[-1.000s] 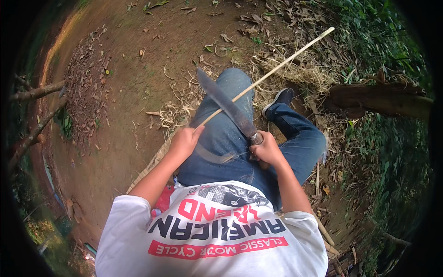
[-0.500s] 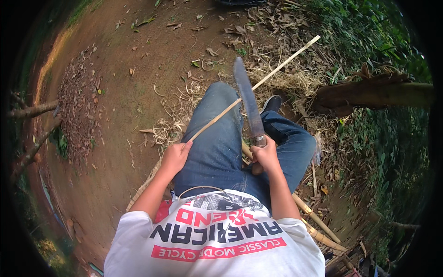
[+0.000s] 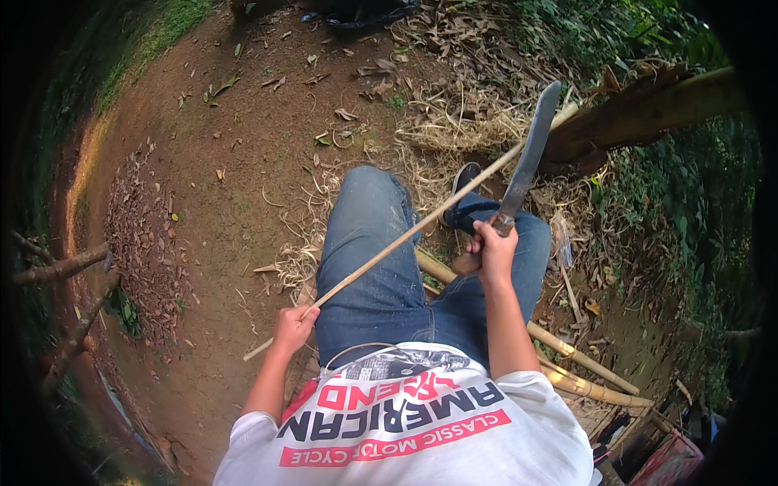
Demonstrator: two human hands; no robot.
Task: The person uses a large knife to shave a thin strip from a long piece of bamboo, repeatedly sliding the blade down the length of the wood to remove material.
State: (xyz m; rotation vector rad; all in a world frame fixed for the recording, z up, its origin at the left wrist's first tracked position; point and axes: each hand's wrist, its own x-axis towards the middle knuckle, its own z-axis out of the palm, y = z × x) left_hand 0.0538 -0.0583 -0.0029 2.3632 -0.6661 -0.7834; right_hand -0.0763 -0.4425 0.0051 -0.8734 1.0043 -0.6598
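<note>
My left hand [image 3: 295, 328] is closed round a long, thin bamboo strip [image 3: 386, 253] near its lower end, and a short tail sticks out behind the fist. The strip slants up to the right across my jeans. In my right hand [image 3: 493, 249] is a machete [image 3: 531, 158], gripped by its wooden handle, with the broad blade pointing up and to the right. The blade crosses over the strip near the strip's far end; I cannot tell whether the two touch.
Curly shavings [image 3: 478, 130] lie around my shoe. A thick trunk [image 3: 640, 109] juts in at the upper right. Bamboo poles [image 3: 583, 360] run beneath me to the lower right. Branches [image 3: 61, 274] stand at the left, and a black plastic bag [image 3: 373, 14] lies at the top.
My right hand has moved right with the machete, its blade now nearer the strip's far end. My left hand is lower, with a tail of strip showing behind it. The view has shifted slightly.
</note>
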